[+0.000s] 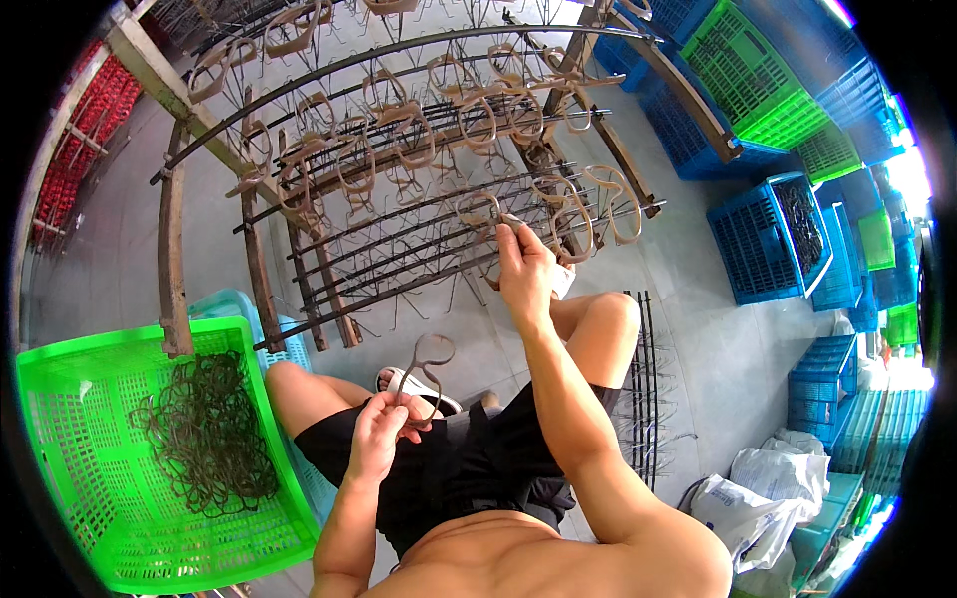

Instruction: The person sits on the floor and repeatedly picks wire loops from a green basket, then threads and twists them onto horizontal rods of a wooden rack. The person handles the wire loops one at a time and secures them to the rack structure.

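A brown looped eyeglass-shaped frame piece (pixel 427 361) stood upright in the left hand (pixel 382 429), whose grip was clenched around its lower stem, near the person's lap. Farther off, the right hand (pixel 522 267) reached up to the dark metal wire rack (pixel 399 269), its fingertips pinching a second brown frame piece (pixel 482 209) hanging on one of the rack's prongs. Many similar brown frames hung across the rack's curved rows. To the near left sat a bright green plastic crate (pixel 80 468) holding a tangled heap of dark brown frames (pixel 204 431). Blue plastic crates (pixel 768 239) were stacked to the far right, and white bags (pixel 768 488) lay on the floor at the near right.
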A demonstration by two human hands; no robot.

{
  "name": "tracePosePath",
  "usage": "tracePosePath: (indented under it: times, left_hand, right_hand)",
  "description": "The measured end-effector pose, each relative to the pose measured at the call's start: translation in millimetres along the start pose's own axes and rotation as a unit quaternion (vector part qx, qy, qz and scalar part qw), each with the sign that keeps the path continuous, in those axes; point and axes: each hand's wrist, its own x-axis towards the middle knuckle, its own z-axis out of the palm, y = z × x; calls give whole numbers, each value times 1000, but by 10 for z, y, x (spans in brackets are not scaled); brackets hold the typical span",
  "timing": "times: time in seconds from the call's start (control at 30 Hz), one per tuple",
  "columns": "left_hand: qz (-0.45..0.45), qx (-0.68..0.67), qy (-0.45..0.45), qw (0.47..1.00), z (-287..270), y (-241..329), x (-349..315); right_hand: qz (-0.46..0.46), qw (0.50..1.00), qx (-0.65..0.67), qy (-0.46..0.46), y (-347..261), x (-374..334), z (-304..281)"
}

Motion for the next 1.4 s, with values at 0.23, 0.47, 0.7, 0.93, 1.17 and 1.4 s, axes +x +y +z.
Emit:
tracePosePath:
  times: [0.23,0.47,0.7,0.93,1.17,1.4]
  left_hand:
    - [34,-1,-1,999,-39,70,-42]
    - [48,-40,37,997,6,38,-40]
    - [51,-22,49,997,70,45,-193]
    - [56,-22,40,997,94,9,-189]
    - [58,-11,30,998,170,44,-221]
    - [66,-7,29,997,135,24,-270]
  right_hand:
    - [-24,996,83,0,75,-223,118]
    - [-144,988,-18,52,133,-249,128]
    - [-157,983,-43,80,99,-237,24]
    - [-174,979,-89,60,175,-269,49]
    - [-204,971,-102,66,166,-288,41]
    - [-203,970,-93,93,160,-256,-28]
